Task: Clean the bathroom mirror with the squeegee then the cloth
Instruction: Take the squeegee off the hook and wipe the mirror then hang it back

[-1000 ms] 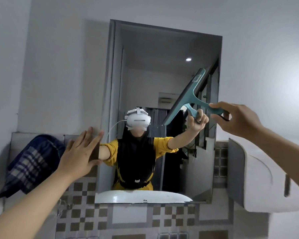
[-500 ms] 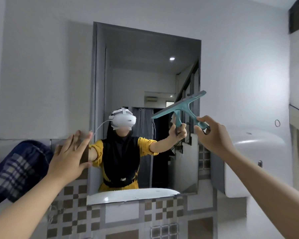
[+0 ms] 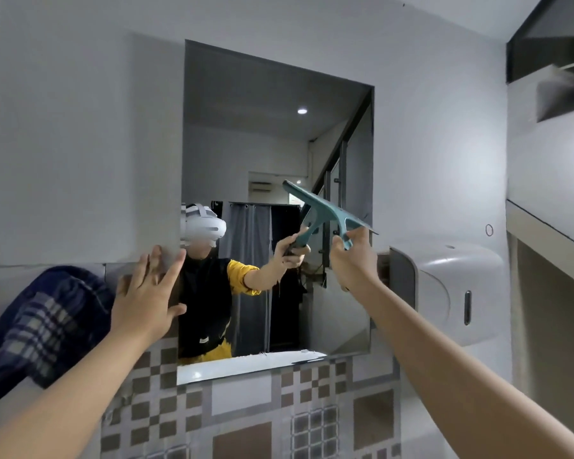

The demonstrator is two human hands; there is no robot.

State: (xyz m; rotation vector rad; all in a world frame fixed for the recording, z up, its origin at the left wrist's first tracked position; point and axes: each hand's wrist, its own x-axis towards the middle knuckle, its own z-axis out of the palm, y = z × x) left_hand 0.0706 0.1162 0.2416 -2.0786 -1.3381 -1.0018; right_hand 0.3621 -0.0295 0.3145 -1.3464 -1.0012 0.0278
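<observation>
Cloth (image 3: pixel 43 323) left of mirror (image 3: pixel 265 144), dispenser (image 3: pixel 451 293) right, squeegee (image 3: pixel 325 212) against mirror's right side.

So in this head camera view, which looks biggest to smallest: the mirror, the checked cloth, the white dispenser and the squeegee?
1. Mirror, clearly the largest.
2. and 3. Checked cloth and white dispenser look about alike; the cloth hangs nearer the camera, so I won't rank them.
4. Squeegee, smallest, held in the right hand.

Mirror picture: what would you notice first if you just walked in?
Probably the teal squeegee the right hand holds against the mirror, near its right edge. Then the left hand, open at the mirror's left edge, and the checked cloth hanging farther left.
</observation>
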